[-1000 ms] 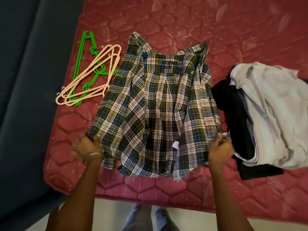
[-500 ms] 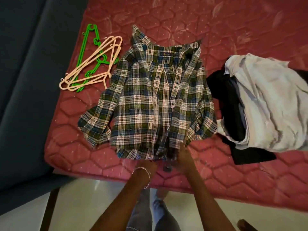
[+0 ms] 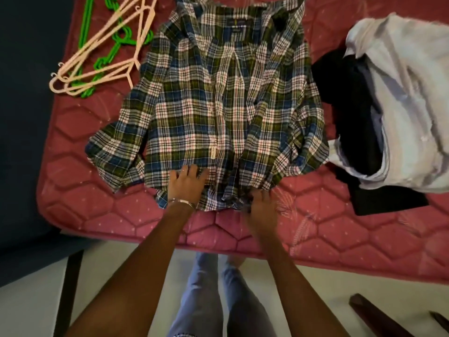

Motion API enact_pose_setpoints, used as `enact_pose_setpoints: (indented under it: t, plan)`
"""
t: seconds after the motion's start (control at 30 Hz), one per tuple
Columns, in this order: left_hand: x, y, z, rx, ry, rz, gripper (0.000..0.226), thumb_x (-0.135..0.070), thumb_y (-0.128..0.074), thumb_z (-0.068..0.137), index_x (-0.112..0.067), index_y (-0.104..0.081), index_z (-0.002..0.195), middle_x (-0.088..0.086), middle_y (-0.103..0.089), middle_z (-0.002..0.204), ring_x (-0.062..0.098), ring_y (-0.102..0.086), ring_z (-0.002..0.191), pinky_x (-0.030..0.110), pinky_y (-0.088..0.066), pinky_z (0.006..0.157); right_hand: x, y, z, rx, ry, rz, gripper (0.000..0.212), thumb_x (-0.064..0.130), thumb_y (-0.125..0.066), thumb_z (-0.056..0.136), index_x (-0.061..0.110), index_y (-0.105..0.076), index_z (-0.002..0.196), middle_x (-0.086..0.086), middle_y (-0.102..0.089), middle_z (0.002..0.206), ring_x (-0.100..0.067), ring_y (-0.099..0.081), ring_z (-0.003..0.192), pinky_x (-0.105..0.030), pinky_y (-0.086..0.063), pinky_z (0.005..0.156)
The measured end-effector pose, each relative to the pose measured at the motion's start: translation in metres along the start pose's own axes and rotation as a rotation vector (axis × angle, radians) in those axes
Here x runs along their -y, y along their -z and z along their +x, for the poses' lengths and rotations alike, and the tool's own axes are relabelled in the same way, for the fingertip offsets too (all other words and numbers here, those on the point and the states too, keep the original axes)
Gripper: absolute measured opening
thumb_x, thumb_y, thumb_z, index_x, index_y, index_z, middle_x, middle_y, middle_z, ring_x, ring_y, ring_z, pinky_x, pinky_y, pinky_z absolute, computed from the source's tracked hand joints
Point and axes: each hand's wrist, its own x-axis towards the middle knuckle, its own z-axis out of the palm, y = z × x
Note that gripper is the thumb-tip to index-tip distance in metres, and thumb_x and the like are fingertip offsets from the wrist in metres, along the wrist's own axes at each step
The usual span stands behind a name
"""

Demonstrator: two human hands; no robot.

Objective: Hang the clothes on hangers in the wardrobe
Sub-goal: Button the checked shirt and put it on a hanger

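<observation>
Left hand (image 3: 187,183) is pressing flat on the plaid shirt (image 3: 218,105), blurred right hand (image 3: 263,205) is unreadable at its hem, risking the cloth bunching.

Left hand (image 3: 187,184): you've laid it flat on the plaid shirt (image 3: 218,98) hem, lower centre.
Right hand (image 3: 261,206): blurred, now at the hem's right.

A bedroom in a home: a red quilted mattress (image 3: 315,229) fills the view, bearing a plaid shirt (image 3: 226,105) at its middle, plastic hangers (image 3: 107,52) left of the shirt, a heap of clothes (image 3: 401,98) right of it, pale floor (image 3: 36,300) below.
</observation>
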Motion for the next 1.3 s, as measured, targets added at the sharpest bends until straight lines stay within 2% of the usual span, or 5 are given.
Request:
enact_pose_setpoints:
  t: [0.2, 0.37, 0.5, 0.77, 1.3]
  plan:
    - [0.012, -0.035, -0.012, -0.041, -0.234, -0.304, 0.076, 0.009, -0.076, 0.054, -0.034, -0.065, 0.116, 0.004, -0.061, 0.074, 0.027, -0.057, 0.055, 0.032, -0.049, 0.048, -0.048, 0.016, -0.019, -0.004, -0.553, 1.593, 0.026, -0.004, -0.047, 0.087, 0.01, -0.065, 0.1, -0.006, -0.067, 0.083, -0.019, -0.061, 0.065, -0.027, -0.048, 0.056]
    - [-0.002, -0.044, -0.069, 0.373, -0.352, -0.071, 0.052, -0.026, -0.038, 0.099, -0.052, -0.025, 0.141, -0.003, -0.046, 0.138, 0.027, -0.044, 0.125, 0.045, -0.028, 0.106, -0.075, -0.008, -0.03, 0.007, -0.388, 0.718, 0.012, 0.007, -0.049, 0.095, 0.001, -0.059, 0.099, -0.018, -0.064, 0.084, -0.033, -0.062, 0.073, -0.041, -0.053, 0.066]
    - [-0.012, -0.065, -0.105, 0.314, -0.192, -0.106, 0.062, -0.014, -0.068, 0.072, -0.053, -0.057, 0.118, 0.004, -0.066, 0.107, 0.035, -0.065, 0.091, 0.057, -0.049, 0.084, -0.077, -0.012, -0.035, -0.384, -0.166, 0.264, 0.031, 0.026, -0.047, 0.084, 0.0, -0.062, 0.089, -0.021, -0.062, 0.086, -0.037, -0.057, 0.083, -0.04, -0.036, 0.077]
    - [-0.036, -0.065, -0.073, -0.127, 0.135, -0.779, 0.036, 0.012, -0.065, 0.065, -0.01, -0.074, 0.093, 0.01, -0.062, 0.09, 0.026, -0.061, 0.075, 0.032, -0.052, 0.069, -0.047, -0.016, 0.007, -0.291, -0.194, 0.233, 0.035, 0.025, -0.068, 0.087, 0.004, -0.058, 0.114, -0.016, -0.056, 0.109, -0.03, -0.049, 0.104, -0.033, -0.037, 0.085]
    - [-0.04, -0.052, -0.002, 0.022, 0.693, -1.174, 0.01, -0.016, -0.072, 0.082, -0.008, -0.075, 0.088, 0.01, -0.073, 0.086, 0.025, -0.069, 0.082, 0.034, -0.056, 0.079, -0.005, 0.013, 0.006, -0.084, -0.186, 1.164, 0.016, 0.007, -0.06, 0.092, 0.019, -0.064, 0.101, 0.0, -0.068, 0.095, -0.004, -0.063, 0.087, -0.016, -0.051, 0.079]
